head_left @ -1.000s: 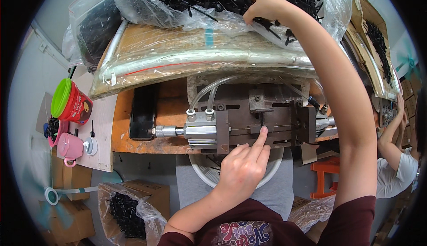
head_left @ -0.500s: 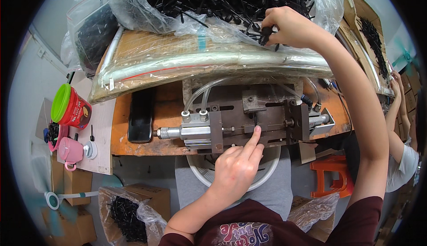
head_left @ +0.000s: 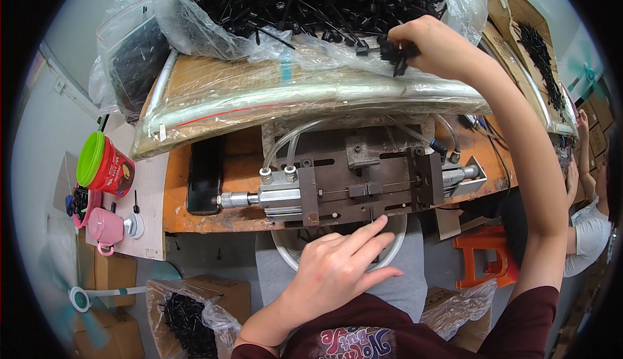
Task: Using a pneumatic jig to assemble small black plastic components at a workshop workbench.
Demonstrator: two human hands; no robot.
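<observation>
- Right fingers pinched black bits (head_left: 397, 59), one o'clock from the press (head_left: 363, 191); a loose grip could drop some.
- Left hand (head_left: 334, 261), six o'clock, had fingers wide; straying in could get them nipped.

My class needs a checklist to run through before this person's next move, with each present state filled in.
1. Right hand has black parts: ok, a bunch is held.
2. Left hand clear of the centre block: ok, apart, in front of it.
3. Clear hoses joined to the left cylinder: ok, both meet fittings.
4. White basket beneath the front edge: ok.
5. Centre block free of parts: cannot tell, too small.
</observation>
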